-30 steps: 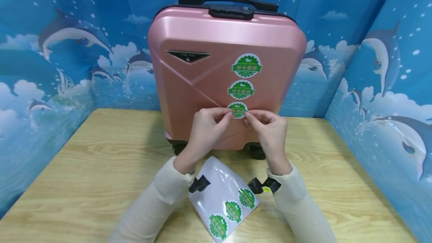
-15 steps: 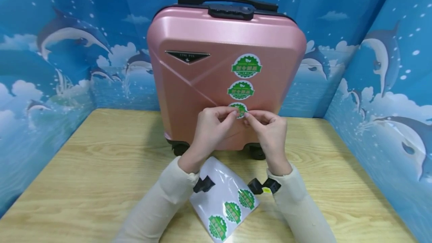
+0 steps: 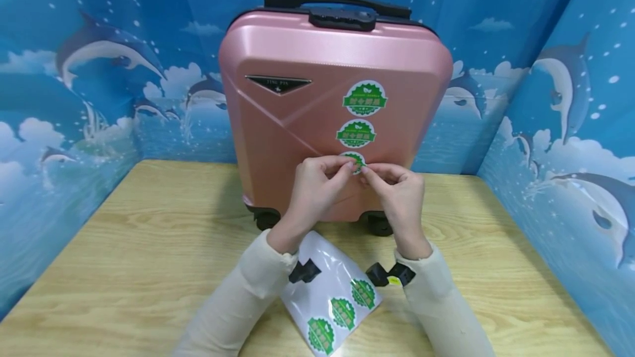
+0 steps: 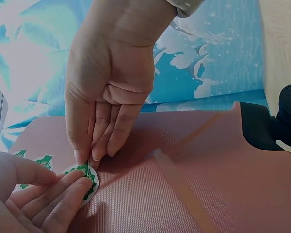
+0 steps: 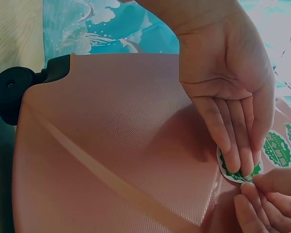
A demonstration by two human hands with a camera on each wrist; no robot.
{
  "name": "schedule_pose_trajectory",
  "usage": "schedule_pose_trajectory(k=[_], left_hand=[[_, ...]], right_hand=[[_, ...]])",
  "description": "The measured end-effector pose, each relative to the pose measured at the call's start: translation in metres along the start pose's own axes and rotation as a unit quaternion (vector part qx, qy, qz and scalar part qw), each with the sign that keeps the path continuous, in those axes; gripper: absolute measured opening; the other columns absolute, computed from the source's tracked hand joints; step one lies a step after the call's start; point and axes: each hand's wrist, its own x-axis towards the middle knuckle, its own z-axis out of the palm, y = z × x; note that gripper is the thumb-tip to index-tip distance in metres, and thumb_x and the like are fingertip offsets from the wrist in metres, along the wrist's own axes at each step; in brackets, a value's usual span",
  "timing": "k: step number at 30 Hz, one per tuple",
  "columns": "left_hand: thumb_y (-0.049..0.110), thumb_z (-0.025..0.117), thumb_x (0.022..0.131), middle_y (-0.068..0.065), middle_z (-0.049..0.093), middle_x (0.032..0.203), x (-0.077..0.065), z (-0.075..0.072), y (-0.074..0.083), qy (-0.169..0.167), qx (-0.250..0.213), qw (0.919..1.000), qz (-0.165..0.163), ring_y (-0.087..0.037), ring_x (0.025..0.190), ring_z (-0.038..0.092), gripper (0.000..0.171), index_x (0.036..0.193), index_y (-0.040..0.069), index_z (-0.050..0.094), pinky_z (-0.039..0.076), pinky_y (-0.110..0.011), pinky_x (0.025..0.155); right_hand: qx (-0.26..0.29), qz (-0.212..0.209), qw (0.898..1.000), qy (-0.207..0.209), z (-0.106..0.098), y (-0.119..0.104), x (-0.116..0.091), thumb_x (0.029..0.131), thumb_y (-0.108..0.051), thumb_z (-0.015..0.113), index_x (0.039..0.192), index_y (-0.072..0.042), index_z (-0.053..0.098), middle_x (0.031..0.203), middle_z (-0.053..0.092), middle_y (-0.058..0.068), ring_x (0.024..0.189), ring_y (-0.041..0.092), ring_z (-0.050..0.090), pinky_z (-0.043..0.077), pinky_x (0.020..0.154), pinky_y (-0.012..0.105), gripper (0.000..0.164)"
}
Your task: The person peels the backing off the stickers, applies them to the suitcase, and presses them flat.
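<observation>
Low on the front of the pink suitcase (image 3: 283,153) is a round green-and-white sticker (image 3: 354,157), partly hidden by fingertips. My left hand (image 3: 317,187) holds its thumb and index finger together over the sticker's middle, pinching at it. From the other side my right hand (image 3: 401,194) pinches the right edge between thumb and index finger. In the left wrist view a green strip of the sticker (image 4: 92,187) stands up at the right hand's fingertips. The right wrist view shows the left fingers lying over the sticker (image 5: 227,170).
Two matching stickers, an upper one (image 3: 364,98) and a middle one (image 3: 355,133), are on the suitcase above. A backing sheet (image 3: 317,269) with three stickers along one edge lies on the wooden table (image 3: 149,269) below my wrists. Dolphin-printed curtains (image 3: 501,32) surround the table.
My left hand has slid a little to the right across the sticker, covering more of it and closing in on the right fingertips. The right hand has hardly moved.
</observation>
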Motion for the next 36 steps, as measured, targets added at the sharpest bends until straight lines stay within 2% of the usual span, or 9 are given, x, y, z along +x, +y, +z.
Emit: schedule_pose_trajectory(k=[5, 9, 12, 21, 27, 36], left_hand=[[0.014, 0.064, 0.089, -0.004, 0.073, 0.090, 0.000, 0.002, 0.001, 0.004, 0.004, 0.9999, 0.008, -0.013, 0.061, 0.063, 0.016, 0.097, 0.004, 0.074, 0.045, -0.020, 0.048], [0.015, 0.064, 0.090, -0.002, 0.073, 0.087, 0.000, 0.004, 0.002, 0.003, 0.010, 0.9999, 0.012, -0.008, 0.047, 0.048, 0.016, 0.096, 0.005, 0.074, 0.035, -0.020, 0.042], [0.016, 0.064, 0.090, -0.002, 0.073, 0.087, 0.000, 0.006, 0.003, 0.002, 0.009, 0.9999, 0.013, -0.008, 0.044, 0.042, 0.016, 0.096, 0.006, 0.074, 0.032, -0.020, 0.040], [0.015, 0.065, 0.089, -0.003, 0.073, 0.090, 0.003, 0.011, 0.003, -0.001, 0.015, 0.9997, 0.020, -0.006, 0.046, 0.044, 0.016, 0.097, 0.006, 0.075, 0.033, -0.019, 0.042], [0.014, 0.064, 0.090, -0.004, 0.072, 0.095, 0.003, 0.014, 0.003, -0.009, 0.007, 0.9998, 0.015, -0.006, 0.051, 0.051, 0.017, 0.100, 0.004, 0.074, 0.035, -0.019, 0.042], [0.014, 0.065, 0.090, -0.006, 0.072, 0.098, 0.001, 0.012, 0.000, -0.015, -0.009, 0.9995, 0.025, -0.008, 0.060, 0.057, 0.018, 0.101, 0.003, 0.073, 0.040, -0.018, 0.046]], right_hand=[[-0.001, -0.004, 1.000, 0.003, -0.003, -0.001, 0.000, 0.080, -0.019, 0.075, 0.085, 0.003, 0.074, 0.073, 0.072, 0.007, 0.066, 0.018, 0.069, 0.057, 0.065, 0.031, 0.022], [-0.002, -0.002, 1.000, 0.002, -0.006, -0.002, 0.000, 0.081, -0.019, 0.075, 0.085, 0.003, 0.074, 0.074, 0.072, 0.007, 0.066, 0.018, 0.069, 0.057, 0.065, 0.031, 0.022], [-0.011, -0.003, 1.000, 0.002, -0.007, -0.003, 0.001, 0.081, -0.020, 0.075, 0.085, 0.002, 0.074, 0.074, 0.072, 0.008, 0.067, 0.019, 0.069, 0.057, 0.065, 0.029, 0.022], [-0.029, -0.014, 0.999, 0.019, -0.014, -0.007, 0.003, 0.081, -0.021, 0.075, 0.084, 0.000, 0.075, 0.073, 0.072, 0.005, 0.067, 0.017, 0.069, 0.056, 0.065, 0.027, 0.021], [-0.033, -0.015, 0.999, 0.029, -0.016, -0.010, 0.004, 0.081, -0.020, 0.075, 0.084, 0.001, 0.074, 0.070, 0.071, -0.001, 0.067, 0.016, 0.068, 0.056, 0.068, 0.027, 0.022], [-0.034, -0.012, 0.999, 0.025, -0.018, -0.011, 0.004, 0.081, -0.019, 0.075, 0.084, 0.001, 0.074, 0.071, 0.071, 0.000, 0.067, 0.016, 0.069, 0.056, 0.067, 0.027, 0.021]])
